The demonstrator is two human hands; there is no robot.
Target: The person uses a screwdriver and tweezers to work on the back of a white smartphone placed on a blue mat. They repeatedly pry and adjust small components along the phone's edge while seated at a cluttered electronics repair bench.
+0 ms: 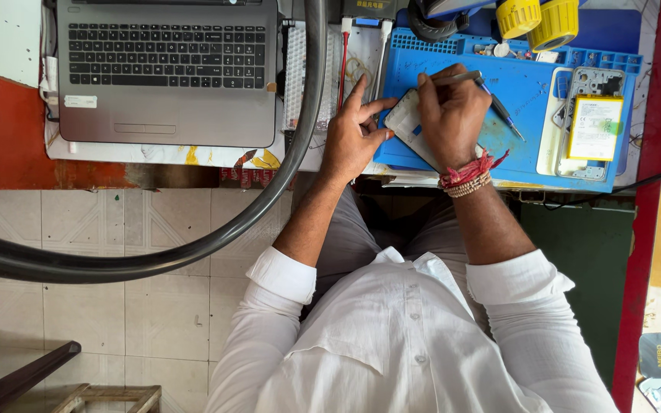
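My left hand (pixel 355 134) pinches the left edge of a white phone panel (pixel 405 122) that lies tilted on the blue work mat (pixel 529 92). My right hand (pixel 453 115) rests over the panel's right side and grips a thin metal tool (pixel 464 76) whose tip points left near the panel's top. Red and beaded bands circle my right wrist. An opened phone body with a yellow-labelled battery (pixel 594 126) sits at the mat's right end. A blue-handled tool (pixel 503 113) lies on the mat beside my right hand.
A grey laptop (pixel 166 73) occupies the left of the desk. A thick black hose (pixel 300 130) arcs across the view in front of it. Yellow round containers (pixel 538 19) stand at the back of the mat. Tiled floor lies below the desk edge.
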